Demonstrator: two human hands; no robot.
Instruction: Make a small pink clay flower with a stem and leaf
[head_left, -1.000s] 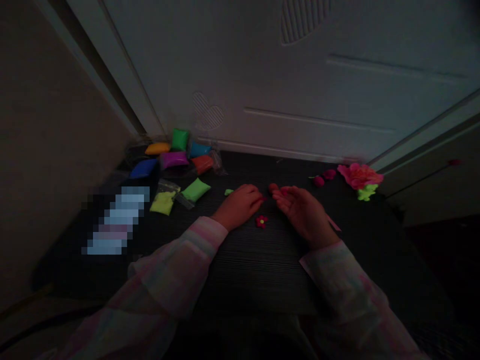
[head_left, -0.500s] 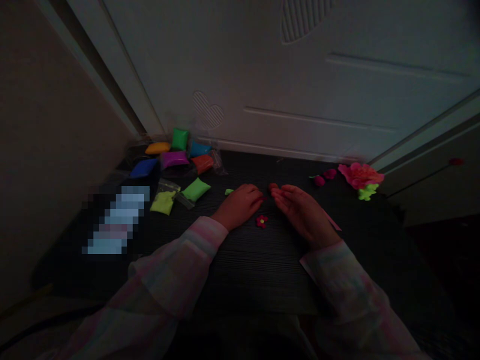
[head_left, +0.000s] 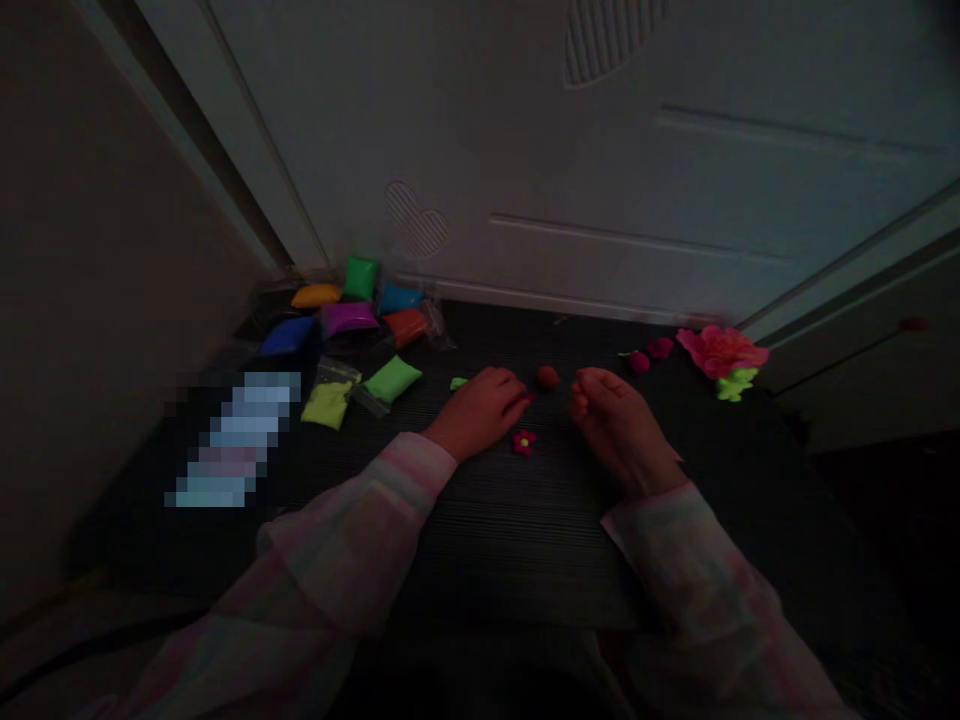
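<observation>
My left hand (head_left: 480,412) rests low over the dark tabletop, fingers bent together. At its fingertips a bit of dark pink clay (head_left: 529,398) shows. My right hand (head_left: 619,428) is raised a little to the right, its fingers curled in and pinched; what they hold, if anything, is hidden. Between the hands sits a reddish-brown clay ball (head_left: 547,377), touching neither. Just in front lies a small dark pink clay flower (head_left: 524,442) with a yellow centre. A scrap of light green clay (head_left: 458,384) peeks out behind my left hand.
Bagged clay, including a light green packet (head_left: 392,380) and a yellow packet (head_left: 328,402), lies left. A blurred-out bright screen (head_left: 240,440) is nearer. Dark pink clay balls (head_left: 639,362) and a large pink flower (head_left: 722,350) are at right. A white panel (head_left: 480,150) rises behind.
My right hand has drawn back to the right from the clay ball, which now shows whole, and its fingers have curled in. The left hand has barely moved.
</observation>
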